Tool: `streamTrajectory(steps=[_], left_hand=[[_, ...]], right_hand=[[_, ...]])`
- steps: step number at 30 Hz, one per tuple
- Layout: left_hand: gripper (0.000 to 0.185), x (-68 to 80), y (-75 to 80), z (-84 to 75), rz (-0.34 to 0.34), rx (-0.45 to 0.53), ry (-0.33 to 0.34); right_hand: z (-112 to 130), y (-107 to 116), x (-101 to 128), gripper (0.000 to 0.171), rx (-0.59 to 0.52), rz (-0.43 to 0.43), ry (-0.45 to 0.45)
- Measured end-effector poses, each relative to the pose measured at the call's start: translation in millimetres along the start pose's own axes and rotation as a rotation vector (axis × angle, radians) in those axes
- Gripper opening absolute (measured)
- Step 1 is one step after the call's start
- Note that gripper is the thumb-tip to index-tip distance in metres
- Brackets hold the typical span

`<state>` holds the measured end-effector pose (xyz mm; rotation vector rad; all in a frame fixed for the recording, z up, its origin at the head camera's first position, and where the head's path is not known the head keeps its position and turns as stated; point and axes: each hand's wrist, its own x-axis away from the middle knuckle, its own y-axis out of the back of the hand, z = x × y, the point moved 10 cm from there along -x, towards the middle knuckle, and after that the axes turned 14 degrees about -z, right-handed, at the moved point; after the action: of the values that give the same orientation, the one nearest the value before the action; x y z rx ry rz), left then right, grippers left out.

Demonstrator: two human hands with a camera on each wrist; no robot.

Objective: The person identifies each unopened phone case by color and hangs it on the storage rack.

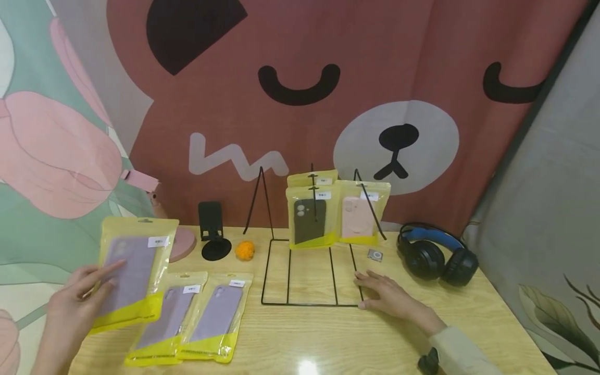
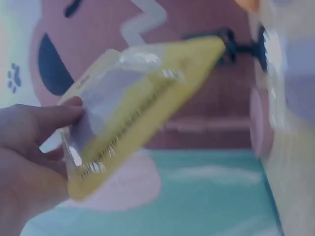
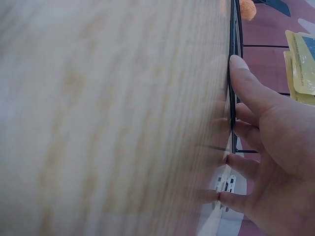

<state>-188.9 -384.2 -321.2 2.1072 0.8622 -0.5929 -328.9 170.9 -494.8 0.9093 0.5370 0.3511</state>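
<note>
Pouch (image 1: 138, 265) left of rack (image 1: 288, 276), pinched by left hand (image 1: 75, 299) (slick film might slip); spread right hand (image 1: 391, 296), touching, could jog rack.

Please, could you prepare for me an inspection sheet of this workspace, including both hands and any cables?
Surface: light wood table, bright reflection near its front.
Job's things: wire rack; upright dark-case pouch and pink-case pouch at its back, another pouch mostly hidden; two lilac-case pouches lying to its left.
Clutter: phone stand, orange ball, small silver gadget, headphones.
Left hand: holds a yellow-edged pouch, lilac case inside.
Right hand: at the rack's right edge, holding nothing.
Cables: nothing seen.
Surroundings: bear-pattern curtain behind, flowered cloth left, grey cloth right.
</note>
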Motion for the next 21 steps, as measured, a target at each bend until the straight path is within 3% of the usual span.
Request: streamTrajectory(steps=[3,8,13,17,21], left_hand=[[0.034,8.5,-10.4,-15.9,0.045,0.145,0.099],[0.035,28.3,-34.2,-38.8,0.110,0.376,0.184],[0.032,41.7,-52.6,-64.8,0.204,0.618,0.169],[0.033,46.8,-62.5,-83.9,0.271,0.567,0.068],[0.032,49.2,-68.8,-98.0,0.291,0.520,-0.014]], right_hand=[[0,1,0,0.066,0.003,-0.009,0.008],[2,0,-1,0.064,-0.011,-0.007,0.005],[3,1,-2,0.064,-0.002,-0.003,0.009],[3,1,0,0.065,-0.002,-0.004,0.004],[2,1,1,0.065,0.002,-0.006,0.007]])
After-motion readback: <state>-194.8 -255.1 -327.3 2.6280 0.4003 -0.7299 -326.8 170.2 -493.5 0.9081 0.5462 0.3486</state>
